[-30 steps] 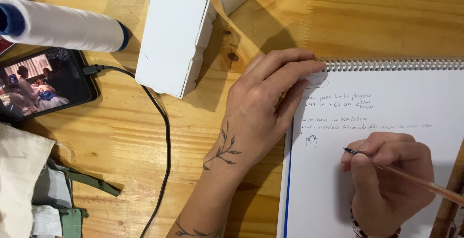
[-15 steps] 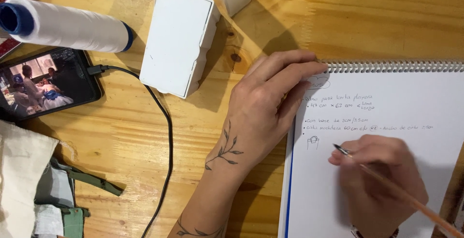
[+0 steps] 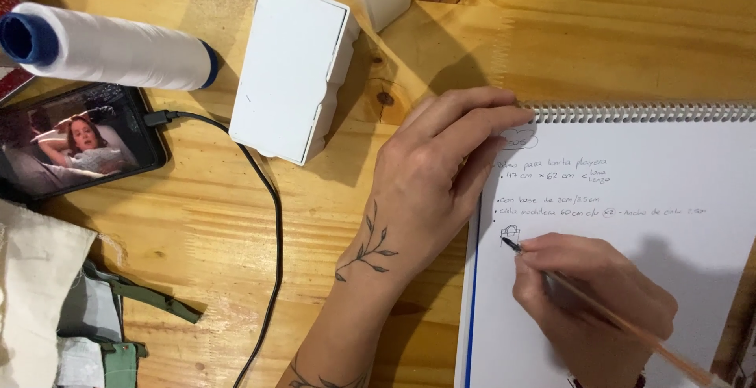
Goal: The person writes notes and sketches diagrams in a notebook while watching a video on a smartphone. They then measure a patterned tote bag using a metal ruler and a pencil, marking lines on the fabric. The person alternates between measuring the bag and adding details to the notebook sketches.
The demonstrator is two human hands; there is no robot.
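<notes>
The knotty wooden table (image 3: pixel 197 222) carries a thread cone (image 3: pixel 110 48), phone (image 3: pixel 75 148), white box (image 3: pixel 291 69), fabric pieces (image 3: pixel 47 309) and spiral notebook (image 3: pixel 669 175).

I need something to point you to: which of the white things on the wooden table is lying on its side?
The white thread spool, top left above the phone: it lies sideways showing its blue core, whereas the white box lies flat.

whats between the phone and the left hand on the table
In the head view, a black cable from the phone crosses the bare wood before the left hand.
</notes>
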